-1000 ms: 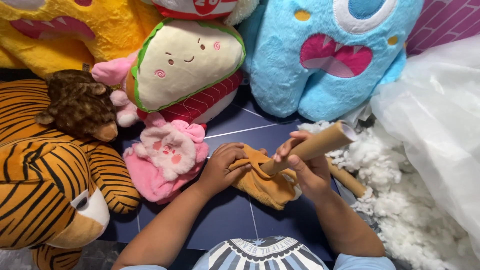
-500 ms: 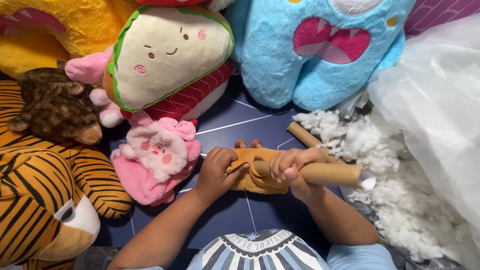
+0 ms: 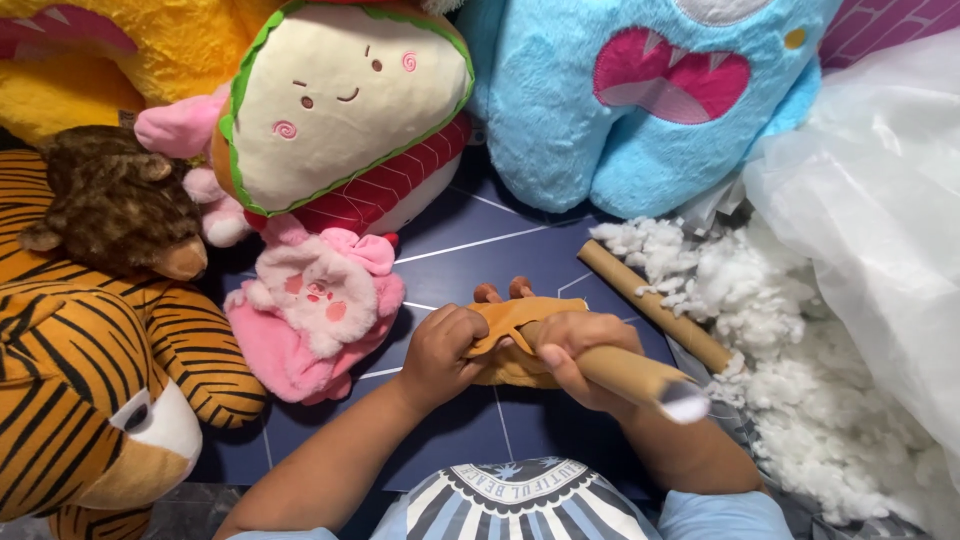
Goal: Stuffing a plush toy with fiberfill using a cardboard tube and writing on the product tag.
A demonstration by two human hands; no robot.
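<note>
My left hand (image 3: 442, 352) grips the edge of a limp, unstuffed tan plush skin (image 3: 515, 318) lying on the dark blue floor mat. My right hand (image 3: 580, 355) is closed around a cardboard tube (image 3: 640, 378) whose near end carries a tuft of white stuffing. The tube's far end is pushed into the tan skin's opening. Two small brown feet of the skin stick out behind my hands.
A second cardboard tube (image 3: 655, 305) lies beside a heap of white stuffing (image 3: 800, 400) and a clear plastic bag (image 3: 880, 230) on the right. Plush toys ring the mat (image 3: 470, 240): pink one (image 3: 315, 310), sandwich-shaped one (image 3: 345, 110), blue monster (image 3: 650, 100), tiger (image 3: 90, 370), brown bear (image 3: 115, 210).
My right hand swung the tube from pointing up-right to lying nearly flat, its stuffing-tipped end now toward me. Both hands shifted slightly closer over the tan skin.
</note>
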